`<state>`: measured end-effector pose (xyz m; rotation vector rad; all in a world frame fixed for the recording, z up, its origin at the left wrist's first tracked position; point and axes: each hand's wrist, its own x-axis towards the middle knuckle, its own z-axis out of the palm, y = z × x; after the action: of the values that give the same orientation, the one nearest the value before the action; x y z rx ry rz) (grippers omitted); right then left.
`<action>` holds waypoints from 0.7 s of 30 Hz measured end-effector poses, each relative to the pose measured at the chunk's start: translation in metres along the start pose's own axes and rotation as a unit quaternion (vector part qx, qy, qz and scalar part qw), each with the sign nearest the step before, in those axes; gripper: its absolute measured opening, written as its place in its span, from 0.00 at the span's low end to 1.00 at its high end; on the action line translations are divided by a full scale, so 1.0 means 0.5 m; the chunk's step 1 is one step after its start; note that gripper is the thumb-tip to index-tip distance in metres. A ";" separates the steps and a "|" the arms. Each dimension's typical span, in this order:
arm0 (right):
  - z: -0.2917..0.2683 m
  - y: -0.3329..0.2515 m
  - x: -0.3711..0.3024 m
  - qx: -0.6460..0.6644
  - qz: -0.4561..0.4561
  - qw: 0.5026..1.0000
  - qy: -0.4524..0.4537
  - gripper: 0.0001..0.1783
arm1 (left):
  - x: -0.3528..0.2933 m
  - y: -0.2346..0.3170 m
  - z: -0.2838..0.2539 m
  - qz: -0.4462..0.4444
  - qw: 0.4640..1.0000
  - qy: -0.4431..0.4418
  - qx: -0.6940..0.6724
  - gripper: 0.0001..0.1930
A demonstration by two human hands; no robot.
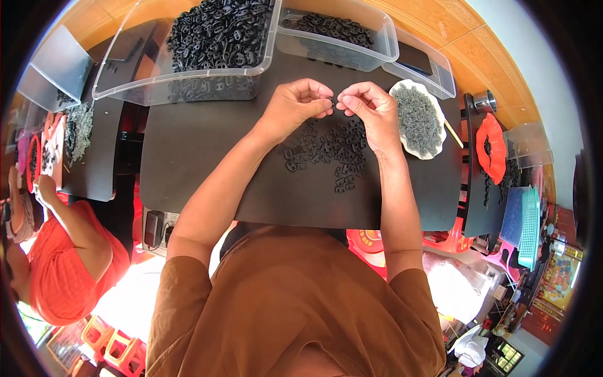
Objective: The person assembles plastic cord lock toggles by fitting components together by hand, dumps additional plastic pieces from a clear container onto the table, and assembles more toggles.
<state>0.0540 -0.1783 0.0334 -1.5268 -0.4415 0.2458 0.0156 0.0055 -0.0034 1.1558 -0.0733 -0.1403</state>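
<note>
My left hand (pixel 300 103) and my right hand (pixel 369 107) meet above the middle of the dark table (pixel 188 157), fingertips almost touching. Both are closed in a pinch. Between the left fingertips sits a small black plastic piece (pixel 333 100); what the right fingers pinch is too small to make out. Below the hands lies a loose spread of small black pieces with holes (pixel 348 151). Right of my right hand stands a white scalloped dish (pixel 433 152) heaped with small grey translucent pieces (pixel 418 119).
A large clear bin (pixel 182 88) full of black pieces stands at the back left, a smaller clear box (pixel 370 60) beside it. Another clear box holds a dark flat object (pixel 414 60). A stick (pixel 453 134) leans by the dish. A person in red (pixel 69 264) sits at the left table.
</note>
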 end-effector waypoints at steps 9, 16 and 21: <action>-0.015 0.019 0.003 0.026 0.009 0.999 -0.033 0.03 | -0.003 0.002 0.012 0.017 0.999 0.007 0.040 0.07; -0.016 0.018 0.002 -0.010 0.011 0.999 -0.036 0.03 | -0.003 0.005 0.014 0.024 0.998 0.020 0.052 0.07; -0.013 0.018 0.001 -0.015 0.000 0.999 -0.034 0.03 | -0.004 0.003 0.015 0.028 0.998 0.022 0.059 0.06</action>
<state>0.0583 -0.1836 0.0244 -1.5518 -0.5015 0.2930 0.0129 -0.0006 0.0009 1.2723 -0.0752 -0.0623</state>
